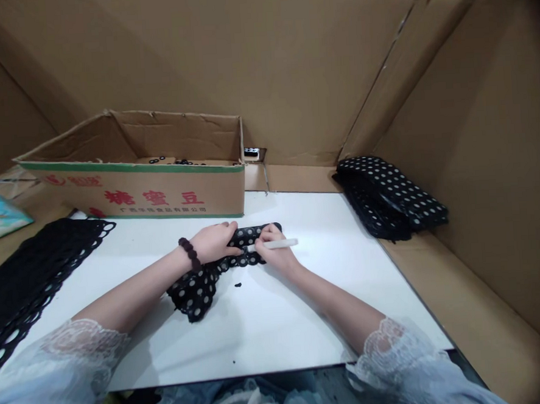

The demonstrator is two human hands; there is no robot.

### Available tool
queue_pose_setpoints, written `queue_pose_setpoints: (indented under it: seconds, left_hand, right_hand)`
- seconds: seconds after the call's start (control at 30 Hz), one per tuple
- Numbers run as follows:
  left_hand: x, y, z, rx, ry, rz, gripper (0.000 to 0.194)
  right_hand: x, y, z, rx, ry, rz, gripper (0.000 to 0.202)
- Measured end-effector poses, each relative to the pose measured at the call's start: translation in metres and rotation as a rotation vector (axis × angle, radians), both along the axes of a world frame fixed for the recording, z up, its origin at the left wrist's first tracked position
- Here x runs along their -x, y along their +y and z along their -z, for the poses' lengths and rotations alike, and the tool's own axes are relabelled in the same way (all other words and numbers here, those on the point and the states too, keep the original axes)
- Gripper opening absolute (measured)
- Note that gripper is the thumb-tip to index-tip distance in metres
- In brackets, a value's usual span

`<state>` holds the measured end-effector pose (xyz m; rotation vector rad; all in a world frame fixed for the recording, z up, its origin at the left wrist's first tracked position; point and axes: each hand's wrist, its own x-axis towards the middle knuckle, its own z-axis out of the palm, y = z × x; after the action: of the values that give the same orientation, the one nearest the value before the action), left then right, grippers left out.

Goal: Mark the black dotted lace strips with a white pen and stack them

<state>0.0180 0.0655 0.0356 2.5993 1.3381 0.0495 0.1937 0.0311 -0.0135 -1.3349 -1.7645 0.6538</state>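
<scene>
Black perforated fabric [40,271] lies along the left edge of the white worktop [305,322]. Open cardboard box [160,193] stands at the rear edge, left portion. Left hand [212,243] rests on dotted black strip [237,260], mid-worktop, thumb parted from fingers. Right hand [277,256] grips white pen [282,244], tip at strip. Dotted fabric pile [393,194] lies at rear right corner.

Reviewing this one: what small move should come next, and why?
Probably guide the white pen-like tool slightly along the spotted black fabric: the right grip holds it with its tip close to the left grip, which presses the fabric.
</scene>
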Motion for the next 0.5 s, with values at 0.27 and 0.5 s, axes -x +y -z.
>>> queue_pose_setpoints:
  seconds: [0.27, 0.5]
  left_hand:
    - [0.002, -0.032, -0.004, -0.245, 0.135, 0.268, 0.036]
    - [-0.004, -0.036, 0.002, -0.344, 0.227, 0.321, 0.013]
  right_hand:
    - [0.003, -0.006, -0.002, 0.151, 0.025, 0.05, 0.02]
    - [0.007, -0.006, -0.004, 0.232, 0.018, 0.11, 0.015]
